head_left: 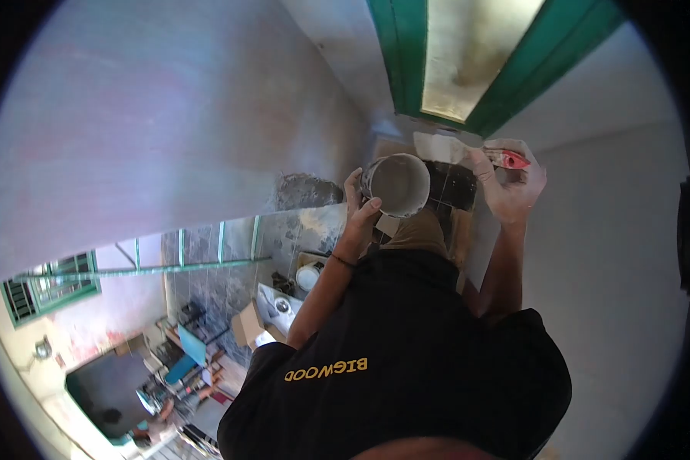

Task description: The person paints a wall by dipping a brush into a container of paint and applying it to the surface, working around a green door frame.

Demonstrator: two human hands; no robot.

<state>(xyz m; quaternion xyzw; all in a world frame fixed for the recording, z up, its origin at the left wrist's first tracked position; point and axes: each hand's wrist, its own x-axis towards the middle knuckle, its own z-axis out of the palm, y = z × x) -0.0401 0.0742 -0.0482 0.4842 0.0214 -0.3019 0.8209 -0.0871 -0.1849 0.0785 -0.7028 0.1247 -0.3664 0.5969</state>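
My left hand [363,208] is wrapped round the side of a round tub [429,186], its thumb at the rim. Grey paste [393,184] lies inside the tub, whose open top faces me. Up to the right, my right hand [510,188] grips a paintbrush [442,148] by its red-ended handle. The brush's wide, pale-coated bristles point left, just above the tub's rim. Behind the brush stands a green frame [406,57] around a pale panel, close to the wall corner.
A plastered wall [169,115] fills the left, with a rough patch [307,190] at its lower edge; a grey wall [598,253] rises on the right. Below left are a green metal ladder-like frame [153,269], a white bucket [309,276], a cardboard box [247,325] and cluttered items.
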